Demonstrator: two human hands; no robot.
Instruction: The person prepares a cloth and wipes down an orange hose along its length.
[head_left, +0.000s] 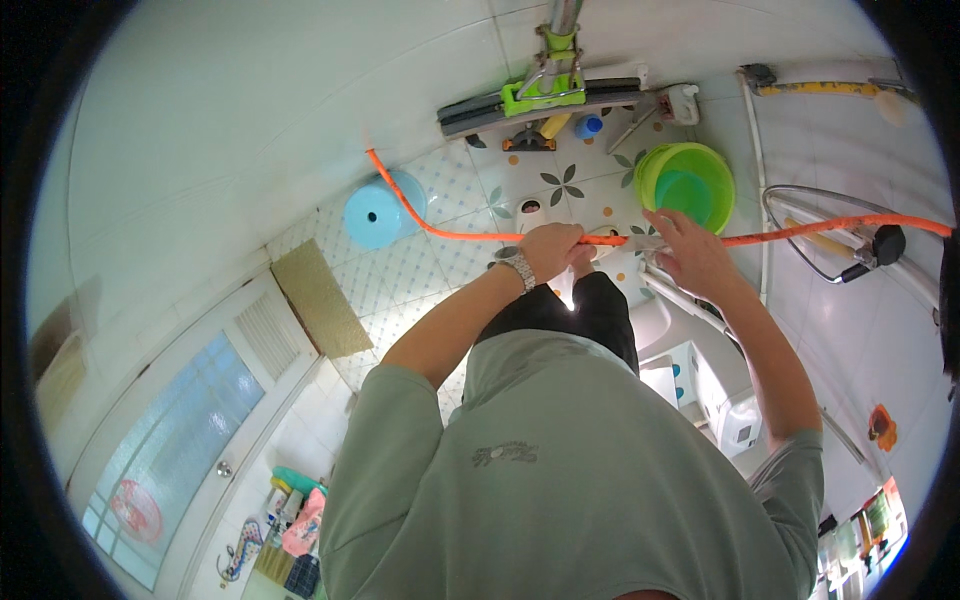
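An orange hose or cord (810, 227) spans the view from the wall at the upper left to the right side, passing through both hands. My left hand (553, 251), with a watch at its wrist, is closed around it near the middle. Just to the right, my right hand (691, 251) is at a whitish, see-through wrap (646, 243) on the line, its thumb and fingers around that stretch. What the wrap is made of cannot be told. Below the hands, slippers (531, 214) on the person's feet partly show.
A green bucket (726, 187) stands beyond my right hand, a blue stool (367, 231) to the left. A squeeze mop (544, 94) leans at the far wall. On the right are a metal rack (795, 255) and white pipes (757, 150); a white door (285, 330) is at lower left.
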